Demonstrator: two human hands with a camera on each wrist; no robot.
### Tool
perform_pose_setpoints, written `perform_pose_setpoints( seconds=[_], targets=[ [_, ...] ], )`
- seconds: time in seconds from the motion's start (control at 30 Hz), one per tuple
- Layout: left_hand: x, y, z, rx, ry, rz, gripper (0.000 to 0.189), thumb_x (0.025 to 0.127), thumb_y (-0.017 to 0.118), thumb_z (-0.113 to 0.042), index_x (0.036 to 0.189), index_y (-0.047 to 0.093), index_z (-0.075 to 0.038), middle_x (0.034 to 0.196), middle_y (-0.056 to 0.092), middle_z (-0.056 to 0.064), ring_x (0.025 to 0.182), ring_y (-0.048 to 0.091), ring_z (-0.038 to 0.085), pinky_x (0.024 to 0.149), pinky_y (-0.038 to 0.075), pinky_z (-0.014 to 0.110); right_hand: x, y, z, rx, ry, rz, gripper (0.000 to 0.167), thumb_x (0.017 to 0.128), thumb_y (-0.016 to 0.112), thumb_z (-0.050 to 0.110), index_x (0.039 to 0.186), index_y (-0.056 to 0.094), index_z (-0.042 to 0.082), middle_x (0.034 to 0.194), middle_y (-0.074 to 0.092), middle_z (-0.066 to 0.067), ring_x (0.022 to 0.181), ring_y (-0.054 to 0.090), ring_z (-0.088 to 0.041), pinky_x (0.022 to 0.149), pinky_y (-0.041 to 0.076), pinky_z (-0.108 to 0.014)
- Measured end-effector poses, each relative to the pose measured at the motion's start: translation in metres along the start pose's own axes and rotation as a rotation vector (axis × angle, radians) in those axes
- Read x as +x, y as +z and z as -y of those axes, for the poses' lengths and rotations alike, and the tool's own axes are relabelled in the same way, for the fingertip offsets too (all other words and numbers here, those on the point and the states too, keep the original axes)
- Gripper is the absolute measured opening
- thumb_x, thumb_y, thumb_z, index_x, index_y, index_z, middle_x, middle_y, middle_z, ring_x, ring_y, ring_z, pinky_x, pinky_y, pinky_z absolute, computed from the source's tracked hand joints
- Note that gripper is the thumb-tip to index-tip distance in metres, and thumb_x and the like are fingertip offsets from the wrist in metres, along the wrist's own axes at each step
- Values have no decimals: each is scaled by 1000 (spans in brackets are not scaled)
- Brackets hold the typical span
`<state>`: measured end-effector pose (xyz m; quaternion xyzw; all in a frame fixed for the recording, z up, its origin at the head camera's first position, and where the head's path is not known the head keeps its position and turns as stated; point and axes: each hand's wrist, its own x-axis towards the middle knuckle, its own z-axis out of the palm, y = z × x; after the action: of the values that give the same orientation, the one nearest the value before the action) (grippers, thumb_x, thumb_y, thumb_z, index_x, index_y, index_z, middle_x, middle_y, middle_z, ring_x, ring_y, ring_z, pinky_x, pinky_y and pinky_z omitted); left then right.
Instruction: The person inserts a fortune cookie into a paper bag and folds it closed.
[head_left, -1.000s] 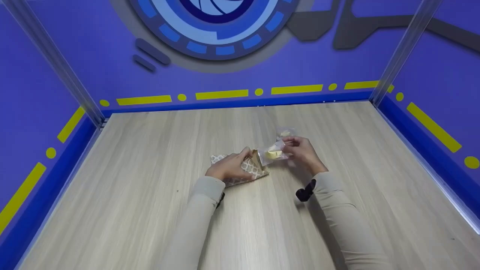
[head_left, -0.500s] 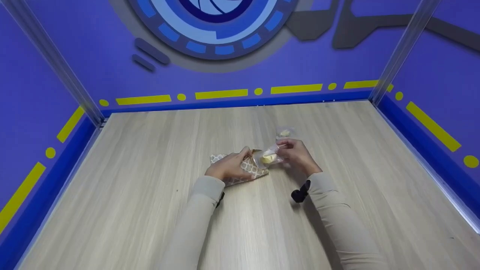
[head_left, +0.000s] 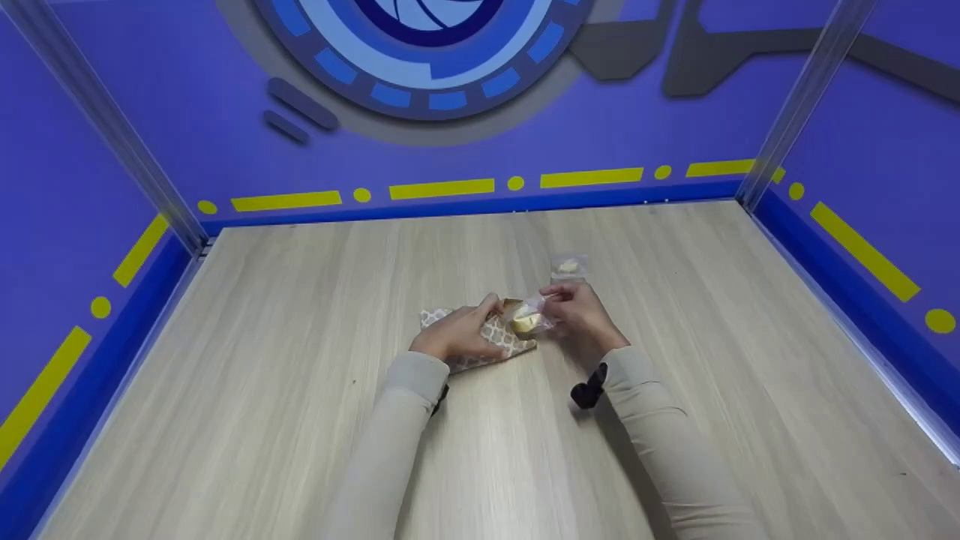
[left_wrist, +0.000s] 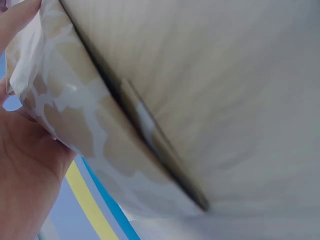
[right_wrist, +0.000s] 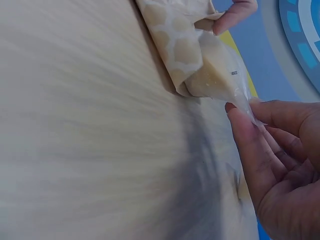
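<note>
The left hand (head_left: 459, 336) lies over a patterned paper bag (head_left: 480, 341) that rests flat on the wooden table (head_left: 300, 420), its fingers curled about the bag's top edge so that the mouth, which faces right, stands slightly agape; in the left wrist view the thumb and fingers pinch the bag's printed paper (left_wrist: 75, 115), which keeps it from sliding. The right hand (head_left: 581, 315) pinches the tail of a small clear packet (head_left: 527, 317) with a pale yellow piece inside, its fingertips (right_wrist: 240, 117) closed on the crinkled film. The packet's front end sits just at the bag's open mouth, partly between the paper walls, as the right wrist view shows (right_wrist: 212, 75); holding it by the rear leaves the leading end free to enter. A second clear packet (head_left: 568, 266) lies on the table just beyond the right hand, apart from it and untouched.
</note>
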<state>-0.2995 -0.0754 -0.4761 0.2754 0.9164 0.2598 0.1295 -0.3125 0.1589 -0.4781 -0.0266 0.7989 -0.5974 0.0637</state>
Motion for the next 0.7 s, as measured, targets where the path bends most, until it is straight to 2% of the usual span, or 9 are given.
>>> perform_pose_setpoints(
  seconds=[0.13,0.23,0.47,0.7],
  targets=[
    [0,0,1,3,14,-5,64,78,76,-38,127,38,-22,114,64,9,91,58,20,83,48,37,0,4,0,17,45,21,36,84,61,-2,119,58,-11,88,61,-6,70,57,-10,58,54,-26],
    [0,0,1,-5,15,-4,64,78,77,-37,127,37,-23,114,64,9,92,59,19,83,48,37,0,5,1,-3,45,25,37,84,63,-3,119,58,-11,90,63,-7,68,58,-9,59,53,-25],
    [0,-1,1,-7,10,-3,64,77,78,-37,126,37,-25,113,64,10,91,60,20,82,49,37,0,11,2,63,106,42,37,83,61,-4,120,58,-8,90,61,-5,65,59,-11,58,54,-26],
    [1,-1,1,-4,10,0,65,78,77,-37,128,37,-25,111,64,9,90,59,20,81,48,37,0,16,1,96,124,71,37,84,61,-5,121,57,-7,95,57,-8,70,60,-13,60,56,-25]
  ],
)
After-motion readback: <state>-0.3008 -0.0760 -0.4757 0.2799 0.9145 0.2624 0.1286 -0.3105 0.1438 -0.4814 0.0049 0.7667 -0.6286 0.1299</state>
